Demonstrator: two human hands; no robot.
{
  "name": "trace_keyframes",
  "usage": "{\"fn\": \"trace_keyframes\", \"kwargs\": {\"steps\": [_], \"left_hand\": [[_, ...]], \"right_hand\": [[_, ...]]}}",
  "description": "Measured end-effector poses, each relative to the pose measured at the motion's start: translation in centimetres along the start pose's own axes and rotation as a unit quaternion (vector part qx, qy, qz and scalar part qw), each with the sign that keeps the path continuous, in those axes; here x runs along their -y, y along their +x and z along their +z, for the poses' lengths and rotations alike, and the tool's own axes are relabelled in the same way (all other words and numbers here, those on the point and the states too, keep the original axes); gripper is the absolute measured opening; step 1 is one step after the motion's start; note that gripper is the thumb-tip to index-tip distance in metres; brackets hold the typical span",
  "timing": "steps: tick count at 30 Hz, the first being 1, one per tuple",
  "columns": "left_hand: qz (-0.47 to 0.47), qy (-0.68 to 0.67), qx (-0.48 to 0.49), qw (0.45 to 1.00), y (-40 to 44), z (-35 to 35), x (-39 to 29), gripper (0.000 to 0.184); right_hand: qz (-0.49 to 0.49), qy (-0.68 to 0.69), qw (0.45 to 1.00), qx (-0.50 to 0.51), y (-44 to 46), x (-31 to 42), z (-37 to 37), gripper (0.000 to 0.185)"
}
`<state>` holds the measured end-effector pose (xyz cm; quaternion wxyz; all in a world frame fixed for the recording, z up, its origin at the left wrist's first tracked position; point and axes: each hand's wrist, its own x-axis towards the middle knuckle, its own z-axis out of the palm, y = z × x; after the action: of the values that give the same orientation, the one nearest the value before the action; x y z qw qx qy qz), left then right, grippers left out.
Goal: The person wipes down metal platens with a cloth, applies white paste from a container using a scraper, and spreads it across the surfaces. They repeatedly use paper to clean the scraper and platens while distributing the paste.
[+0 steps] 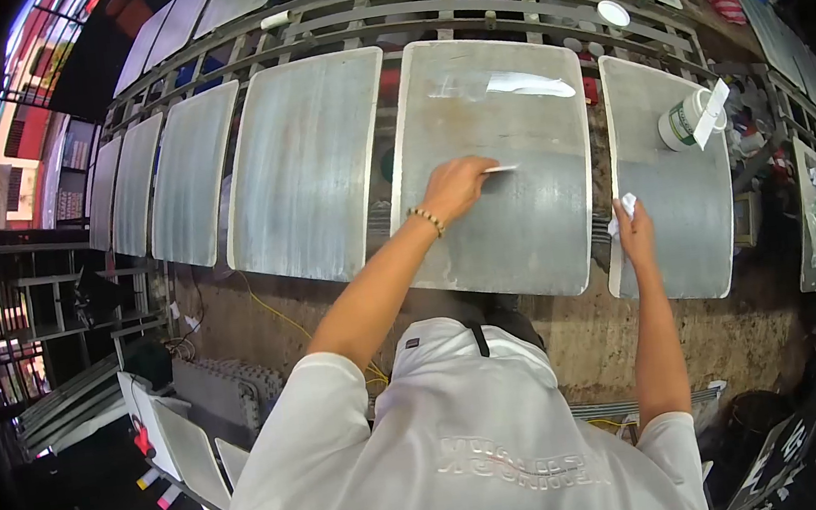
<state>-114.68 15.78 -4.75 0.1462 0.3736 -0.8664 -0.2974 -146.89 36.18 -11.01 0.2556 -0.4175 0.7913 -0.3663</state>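
Observation:
My left hand (459,187), with a beaded bracelet at the wrist, is closed on a thin white strip (502,169). It is over the middle of a grey panel (496,235) with a pale rim. A glossy white streak of paste (532,86) lies near that panel's far edge. Crumpled white tissue (627,208) pokes out of my right hand (637,232), which is closed on it at the left edge of the neighbouring panel (674,250). Farther up that panel stands a white tub (683,123) with a white flat piece (713,112) resting across its top.
More grey panels (307,166) stretch leftward in a row, and another row lies beyond the metal rails (351,22). A round white lid (613,13) rests on the rails. A yellow cable (279,315) runs over the brown floor (578,331). Cluttered shelving stands at right.

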Motion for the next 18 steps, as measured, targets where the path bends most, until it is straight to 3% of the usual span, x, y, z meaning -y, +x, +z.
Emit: {"fn": "trace_keyframes", "kwargs": {"steps": [2,3,6,10,12,18], "left_hand": [[0.012,0.026,0.004,1.0,3.5,0.4,1.5,0.028],[0.022,0.051,0.005,0.998,5.5,0.9,2.0,0.03],[0.07,0.106,-0.017,0.992,12.1,0.8,3.3,0.029],[0.073,0.133,0.01,0.988,19.8,-0.2,1.6,0.033],[0.1,0.163,-0.017,0.981,22.8,1.1,2.2,0.033],[0.11,0.169,-0.03,0.979,20.6,5.2,2.0,0.033]], "right_hand": [[-0.015,-0.114,0.992,-0.046,2.0,0.7,-0.8,0.043],[0.025,-0.151,0.988,-0.02,2.9,1.0,-1.1,0.047],[-0.085,-0.191,0.974,-0.081,5.1,0.3,-0.5,0.047],[-0.072,-0.195,0.976,-0.064,7.4,-1.0,0.1,0.047],[-0.047,-0.237,0.965,-0.103,7.4,-1.3,0.8,0.046],[-0.042,-0.259,0.957,-0.122,7.5,-1.6,1.3,0.043]]}}
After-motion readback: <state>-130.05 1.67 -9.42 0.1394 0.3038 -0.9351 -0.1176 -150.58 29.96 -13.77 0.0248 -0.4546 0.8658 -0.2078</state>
